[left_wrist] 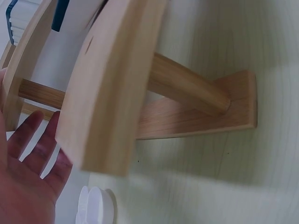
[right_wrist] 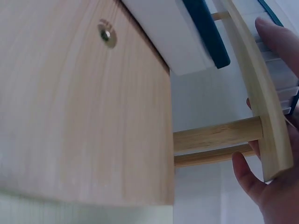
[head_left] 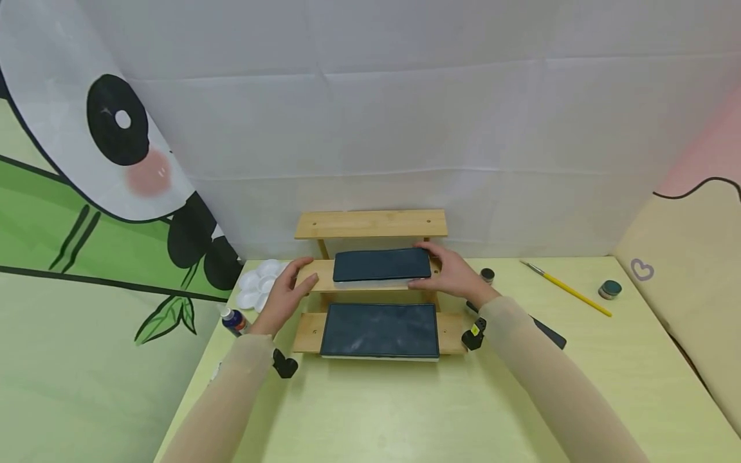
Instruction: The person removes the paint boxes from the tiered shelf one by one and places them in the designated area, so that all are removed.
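A stepped wooden rack (head_left: pixel 370 224) with three boards stands against the backdrop. My right hand (head_left: pixel 454 273) holds the right end of a white case with a dark blue lid (head_left: pixel 382 265) on the middle board, thumb at its front edge and fingers at its back edge. In the right wrist view, fingers also show beneath that board. My left hand (head_left: pixel 283 296) is at the middle board's left end, its fingers extended and spread in the left wrist view. A larger case with a dark lid (head_left: pixel 379 329) lies on the lowest board.
A white flower-shaped palette (head_left: pixel 260 283) and a blue bottle with a white cap (head_left: pixel 233 319) are at the left. To the right are small jars (head_left: pixel 610 289), a yellow-handled paintbrush (head_left: pixel 573 292) and a dark flat object (head_left: pixel 548 332), partly hidden under my right arm.
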The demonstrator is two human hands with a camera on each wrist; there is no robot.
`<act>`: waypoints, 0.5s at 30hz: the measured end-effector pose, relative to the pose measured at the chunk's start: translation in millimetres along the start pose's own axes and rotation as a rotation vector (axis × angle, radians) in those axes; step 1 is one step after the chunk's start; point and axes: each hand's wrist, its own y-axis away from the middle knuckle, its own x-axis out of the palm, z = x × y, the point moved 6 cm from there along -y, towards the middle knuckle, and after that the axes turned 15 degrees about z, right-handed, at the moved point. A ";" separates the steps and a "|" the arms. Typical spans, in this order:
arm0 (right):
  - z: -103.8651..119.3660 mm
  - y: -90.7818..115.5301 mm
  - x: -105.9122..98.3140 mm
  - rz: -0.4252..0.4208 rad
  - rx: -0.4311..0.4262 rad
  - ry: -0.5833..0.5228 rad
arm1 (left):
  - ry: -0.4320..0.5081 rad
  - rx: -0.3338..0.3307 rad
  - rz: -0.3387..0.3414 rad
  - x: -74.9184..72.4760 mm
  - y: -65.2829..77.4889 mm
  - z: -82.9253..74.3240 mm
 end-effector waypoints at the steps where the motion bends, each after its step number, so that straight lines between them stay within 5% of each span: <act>1: -0.2 0.0 -0.2 -0.002 -0.002 -0.002 | -0.003 0.003 -0.001 0.1 0.1 -0.7; 15: -1.6 1.2 -1.8 -0.016 0.002 -0.040 | 0.020 -0.011 -0.038 2.3 0.8 1.4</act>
